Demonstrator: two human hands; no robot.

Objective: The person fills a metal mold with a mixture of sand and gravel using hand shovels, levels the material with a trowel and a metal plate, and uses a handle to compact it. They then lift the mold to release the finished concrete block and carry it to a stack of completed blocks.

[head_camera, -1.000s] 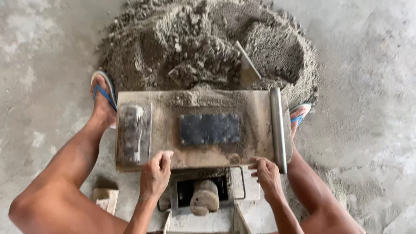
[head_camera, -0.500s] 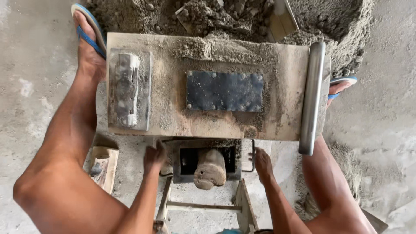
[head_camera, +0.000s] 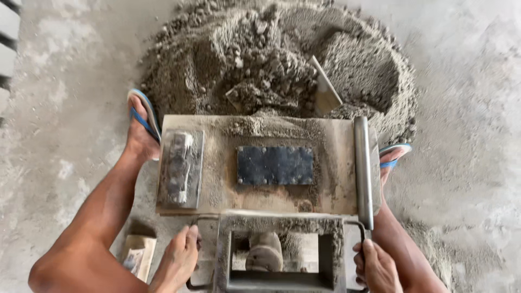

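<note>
Rough, gritty sand mix (head_camera: 271, 59) is piled at 12 o'clock; the metal mould (head_camera: 279, 255) is caked matt grey, its dark plate (head_camera: 275, 165) dull.

One small rectangular package (head_camera: 138, 256) seen on the concrete floor at lower left, tan cardboard with a pale printed face, lying flat just beside the left leg, no signs or screens seen

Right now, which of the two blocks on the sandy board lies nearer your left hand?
The pale, mortar-caked block at the board's left end, just above the left hand. The other, a dark flat plate with rivets, sits at the board's middle, farther away.
</note>
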